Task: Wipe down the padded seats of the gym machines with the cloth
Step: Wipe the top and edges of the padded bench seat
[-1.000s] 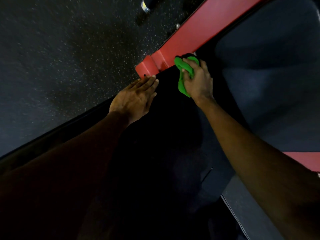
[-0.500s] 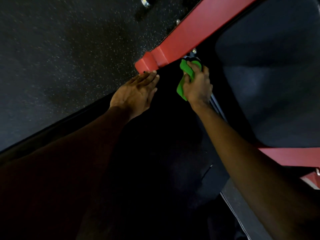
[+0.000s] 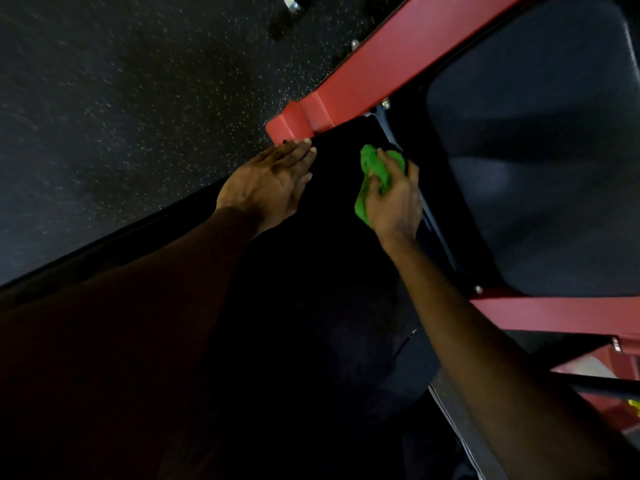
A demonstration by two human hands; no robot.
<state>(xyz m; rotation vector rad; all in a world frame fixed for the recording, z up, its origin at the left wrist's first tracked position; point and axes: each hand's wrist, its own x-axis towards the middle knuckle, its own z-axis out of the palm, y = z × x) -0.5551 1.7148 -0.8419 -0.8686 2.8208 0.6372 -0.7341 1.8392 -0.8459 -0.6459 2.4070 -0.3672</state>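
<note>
A black padded seat runs diagonally across the middle of the view, very dark. My right hand grips a bunched green cloth and holds it against the pad near its right edge. My left hand lies flat on the pad's upper left part, fingers straight, fingertips close to the end of the red frame beam. A second dark padded cushion sits at the upper right.
Speckled black rubber floor fills the upper left. Another red frame bar crosses at the right, with more red metal below it. A metal fitting shows at the top edge.
My right hand has drawn the green cloth down along the pad, away from the red beam and toward me. My left hand has stayed flat in the same place.
</note>
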